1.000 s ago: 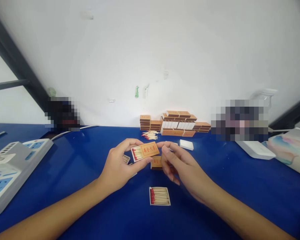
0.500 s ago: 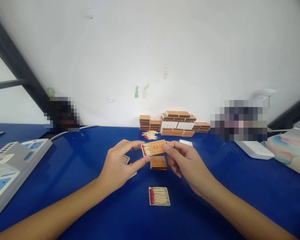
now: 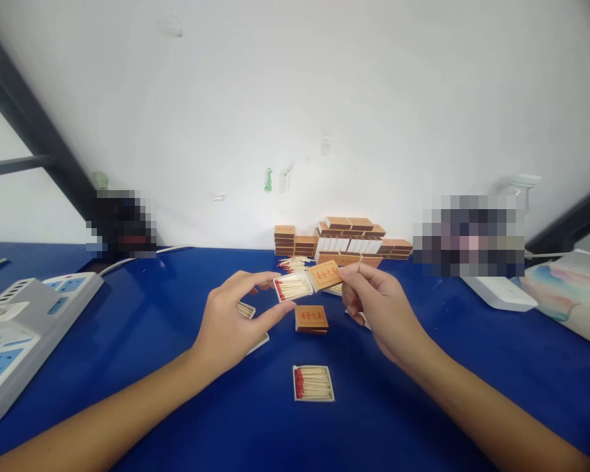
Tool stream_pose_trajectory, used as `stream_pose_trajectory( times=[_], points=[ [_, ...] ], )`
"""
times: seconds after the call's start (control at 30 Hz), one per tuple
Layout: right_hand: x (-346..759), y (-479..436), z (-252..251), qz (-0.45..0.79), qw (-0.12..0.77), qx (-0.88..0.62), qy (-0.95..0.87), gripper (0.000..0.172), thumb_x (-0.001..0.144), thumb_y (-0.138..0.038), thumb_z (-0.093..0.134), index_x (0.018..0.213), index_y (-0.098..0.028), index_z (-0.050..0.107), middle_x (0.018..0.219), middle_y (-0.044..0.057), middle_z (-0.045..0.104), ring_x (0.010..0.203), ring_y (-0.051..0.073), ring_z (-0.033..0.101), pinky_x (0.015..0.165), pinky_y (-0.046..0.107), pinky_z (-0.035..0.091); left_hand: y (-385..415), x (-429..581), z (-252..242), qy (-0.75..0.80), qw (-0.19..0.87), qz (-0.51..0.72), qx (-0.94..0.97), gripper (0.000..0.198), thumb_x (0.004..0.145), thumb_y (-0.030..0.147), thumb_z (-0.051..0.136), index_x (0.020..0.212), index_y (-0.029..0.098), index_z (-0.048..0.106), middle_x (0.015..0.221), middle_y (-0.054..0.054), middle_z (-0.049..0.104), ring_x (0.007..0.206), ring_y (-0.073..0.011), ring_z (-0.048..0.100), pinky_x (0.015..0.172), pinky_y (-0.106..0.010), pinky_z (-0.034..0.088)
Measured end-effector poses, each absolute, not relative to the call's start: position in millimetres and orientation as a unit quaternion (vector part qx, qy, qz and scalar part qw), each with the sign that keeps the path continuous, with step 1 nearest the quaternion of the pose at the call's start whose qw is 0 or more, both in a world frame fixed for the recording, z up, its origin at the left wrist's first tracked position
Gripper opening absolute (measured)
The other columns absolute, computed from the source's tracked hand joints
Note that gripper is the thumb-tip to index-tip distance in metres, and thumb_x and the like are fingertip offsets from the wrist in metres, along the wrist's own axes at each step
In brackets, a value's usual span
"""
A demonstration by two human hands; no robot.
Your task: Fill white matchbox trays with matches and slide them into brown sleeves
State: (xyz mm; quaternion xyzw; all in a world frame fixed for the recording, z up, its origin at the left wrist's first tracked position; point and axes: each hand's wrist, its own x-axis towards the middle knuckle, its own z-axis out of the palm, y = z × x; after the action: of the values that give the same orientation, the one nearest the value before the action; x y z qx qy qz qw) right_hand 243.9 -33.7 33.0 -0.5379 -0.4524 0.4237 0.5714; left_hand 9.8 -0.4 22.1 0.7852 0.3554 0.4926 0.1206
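Note:
Between thumb and fingers, my left hand (image 3: pixel 240 308) grips a white matchbox tray (image 3: pixel 294 288) full of red-tipped matches. My right hand (image 3: pixel 373 292) pinches the orange matchbox sleeve (image 3: pixel 325 275) with red lettering by its right end. Sleeve and tray lie end to end above the table, the tray showing almost wholly outside the sleeve; whether they still touch is hard to tell. Below them sits a short stack of orange matchboxes (image 3: pixel 311 318). Closer to me lies another tray of matches (image 3: pixel 313 383). My left hand partly hides more trays (image 3: pixel 246 310).
Against the wall stands a pile of matchboxes (image 3: pixel 349 239), with loose matches (image 3: pixel 295 263) in front. A large power strip (image 3: pixel 39 328) is at the left on the blue table (image 3: pixel 196 419). On the right are a white device (image 3: pixel 501 294) and a pastel-patterned object (image 3: pixel 565 288).
My right hand has moved right with the sleeve, which has slid off the tray. The tray in my left hand now shows nearly its full length of matches.

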Motion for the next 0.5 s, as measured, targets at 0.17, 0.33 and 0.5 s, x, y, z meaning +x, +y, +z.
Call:
stream_pose_trajectory(
  times=[0.17, 0.33, 0.5],
  points=[
    [252, -26, 35, 0.386, 0.600, -0.543, -0.443, 0.043, 0.087, -0.050, 0.075, 0.065, -0.022, 0.051, 0.058, -0.003, 0.046, 0.050, 0.010, 0.039, 0.043, 0.023, 0.029, 0, 10, 22, 0.364, 0.127, 0.498, 0.777, 0.032, 0.084, 0.035, 0.086, 0.113, 0.026, 0.077, 0.094, -0.002, 0.076, 0.081, -0.0185, 0.069, 0.076, -0.035, 0.061],
    [301, -6, 51, 0.258, 0.673, -0.560, -0.408, 0.030, 0.084, -0.042, 0.076, 0.071, -0.024, 0.057, 0.063, -0.003, 0.049, 0.049, 0.010, 0.041, 0.043, 0.028, 0.027, 0, 9, 22, 0.353, 0.130, 0.502, 0.779, 0.034, 0.084, 0.034, 0.087, 0.115, 0.025, 0.077, 0.095, -0.002, 0.076, 0.081, -0.0178, 0.069, 0.077, -0.034, 0.061],
    [371, 15, 57, 0.166, 0.672, -0.608, -0.389, 0.030, 0.094, -0.041, 0.065, 0.073, -0.026, 0.049, 0.062, -0.003, 0.045, 0.053, 0.011, 0.039, 0.049, 0.033, 0.026, -1, 9, 23, 0.347, 0.131, 0.497, 0.784, 0.034, 0.084, 0.032, 0.087, 0.115, 0.025, 0.077, 0.094, -0.002, 0.076, 0.082, -0.0169, 0.069, 0.078, -0.033, 0.061]
  ],
)
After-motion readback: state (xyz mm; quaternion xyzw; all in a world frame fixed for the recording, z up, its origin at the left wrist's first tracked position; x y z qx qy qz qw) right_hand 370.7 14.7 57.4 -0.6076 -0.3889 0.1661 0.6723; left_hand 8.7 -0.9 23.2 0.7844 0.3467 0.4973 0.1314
